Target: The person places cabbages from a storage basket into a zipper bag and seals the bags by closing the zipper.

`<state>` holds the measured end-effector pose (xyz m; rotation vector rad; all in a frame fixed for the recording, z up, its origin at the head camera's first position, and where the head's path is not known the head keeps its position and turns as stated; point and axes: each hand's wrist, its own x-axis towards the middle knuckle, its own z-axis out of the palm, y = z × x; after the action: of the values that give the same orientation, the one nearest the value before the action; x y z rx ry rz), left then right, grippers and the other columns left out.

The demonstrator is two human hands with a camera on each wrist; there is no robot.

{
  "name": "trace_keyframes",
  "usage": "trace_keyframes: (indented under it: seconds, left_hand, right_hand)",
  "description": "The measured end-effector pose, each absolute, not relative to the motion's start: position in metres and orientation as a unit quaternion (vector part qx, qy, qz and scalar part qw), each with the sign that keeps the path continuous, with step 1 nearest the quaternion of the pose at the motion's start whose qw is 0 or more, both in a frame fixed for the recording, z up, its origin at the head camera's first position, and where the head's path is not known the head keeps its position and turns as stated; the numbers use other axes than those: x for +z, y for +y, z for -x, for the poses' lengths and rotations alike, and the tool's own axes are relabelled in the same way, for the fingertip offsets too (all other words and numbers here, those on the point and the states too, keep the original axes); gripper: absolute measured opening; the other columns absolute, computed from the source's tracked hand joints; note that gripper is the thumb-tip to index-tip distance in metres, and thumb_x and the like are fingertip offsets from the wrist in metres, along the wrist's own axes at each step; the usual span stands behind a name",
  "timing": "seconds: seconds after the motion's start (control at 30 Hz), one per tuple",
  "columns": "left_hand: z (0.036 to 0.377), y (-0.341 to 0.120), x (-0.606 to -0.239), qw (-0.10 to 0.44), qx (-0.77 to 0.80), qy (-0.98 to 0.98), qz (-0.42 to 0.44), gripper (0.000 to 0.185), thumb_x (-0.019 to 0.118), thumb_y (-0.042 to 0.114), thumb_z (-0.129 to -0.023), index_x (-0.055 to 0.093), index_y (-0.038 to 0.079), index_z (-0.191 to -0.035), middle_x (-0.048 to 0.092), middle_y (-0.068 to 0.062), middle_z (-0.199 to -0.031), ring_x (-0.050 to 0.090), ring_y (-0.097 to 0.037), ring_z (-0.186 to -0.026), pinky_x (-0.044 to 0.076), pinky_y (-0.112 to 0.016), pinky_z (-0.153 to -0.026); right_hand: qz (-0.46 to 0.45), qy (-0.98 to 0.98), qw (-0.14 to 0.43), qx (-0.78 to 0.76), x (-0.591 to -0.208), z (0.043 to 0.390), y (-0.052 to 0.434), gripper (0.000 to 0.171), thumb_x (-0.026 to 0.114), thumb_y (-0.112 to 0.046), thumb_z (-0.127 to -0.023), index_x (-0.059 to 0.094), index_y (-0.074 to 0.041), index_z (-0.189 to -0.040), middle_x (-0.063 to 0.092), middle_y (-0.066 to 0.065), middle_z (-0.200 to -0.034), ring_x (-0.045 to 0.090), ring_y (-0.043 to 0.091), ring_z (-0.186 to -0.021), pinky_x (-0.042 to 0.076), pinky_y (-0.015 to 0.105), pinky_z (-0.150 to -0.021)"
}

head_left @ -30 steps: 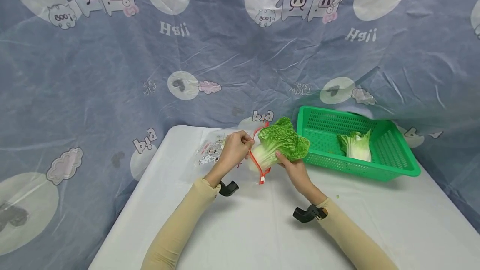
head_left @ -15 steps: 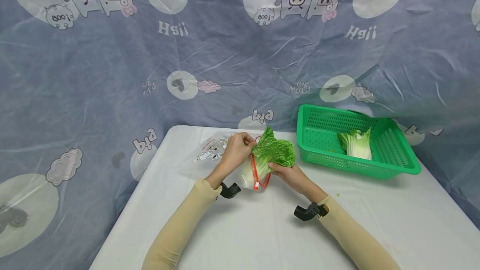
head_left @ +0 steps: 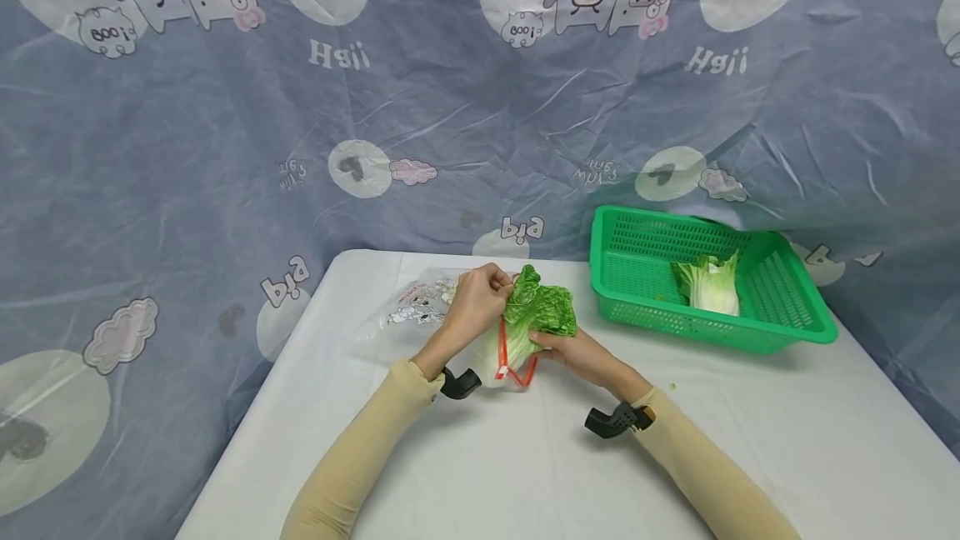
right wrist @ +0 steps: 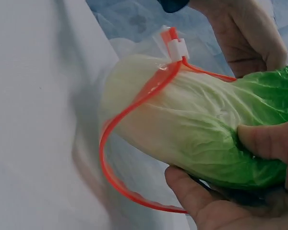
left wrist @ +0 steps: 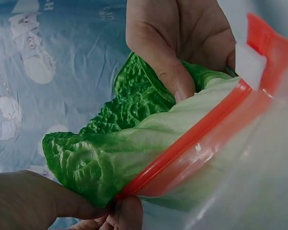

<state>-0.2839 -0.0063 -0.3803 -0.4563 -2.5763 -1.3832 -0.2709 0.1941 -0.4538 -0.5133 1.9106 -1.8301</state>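
Cabbage now deeper into zip bag vs 1 s ago, white stem inside, leaves out; left hand pinches red rim, right hand grips leafy end w/ curled fingers — risk: leaves snag zipper, rim slips.

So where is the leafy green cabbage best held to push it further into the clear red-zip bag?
Probably by the crinkled green leaf end of the leafy green cabbage, from the right, where the right hand grips it. The pale stem end already sits inside the clear red-zip bag, whose mouth the left hand pinches open.
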Motion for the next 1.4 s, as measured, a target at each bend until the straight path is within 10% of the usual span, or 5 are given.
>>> trace_keyframes:
  seconds: [0.6,1.03,1.27,1.4]
  left_hand:
    - [0.27,-0.004,-0.373,0.093,-0.448,-0.865,0.208,0.006,0.061,0.005,-0.091,0.065,0.007,-0.088,0.064,-0.003,-0.076,0.057,-0.01,-0.062,0.047,-0.02,-0.055]
    - [0.257,0.0,-0.363,0.087,-0.426,-0.865,0.251,0.009,0.059,0.004,-0.09,0.067,0.005,-0.086,0.068,-0.005,-0.078,0.055,-0.008,-0.062,0.043,-0.017,-0.052]
    - [0.264,-0.006,-0.361,0.134,-0.437,-0.863,0.214,0.008,0.062,0.006,-0.09,0.068,0.005,-0.085,0.063,-0.002,-0.071,0.052,-0.01,-0.059,0.042,-0.019,-0.053]
    - [0.266,-0.009,-0.359,0.135,-0.442,-0.863,0.205,0.007,0.063,0.006,-0.089,0.068,0.007,-0.085,0.063,-0.002,-0.071,0.053,-0.01,-0.059,0.043,-0.019,-0.053]
  right_hand:
    - [0.119,0.747,0.203,-0.621,-0.452,0.27,0.177,0.065,0.053,-0.02,-0.099,0.017,-0.007,-0.152,0.04,0.019,-0.142,0.057,0.02,-0.111,0.05,0.046,-0.097]
    - [0.033,0.873,0.086,-0.478,-0.443,0.264,0.143,0.033,0.056,-0.032,-0.091,0.065,-0.001,-0.086,0.066,0.009,-0.057,0.067,0.02,-0.049,0.057,0.035,-0.051]
    - [0.111,0.814,0.206,-0.532,-0.414,0.256,0.167,0.043,0.063,-0.02,-0.093,0.055,0.011,-0.122,0.072,0.02,-0.099,0.072,0.03,-0.093,0.057,0.039,-0.084]
    - [0.103,0.843,0.17,-0.5,-0.396,0.257,0.186,0.031,0.062,-0.009,-0.093,0.058,0.013,-0.114,0.072,0.022,-0.091,0.073,0.03,-0.081,0.059,0.038,-0.074]
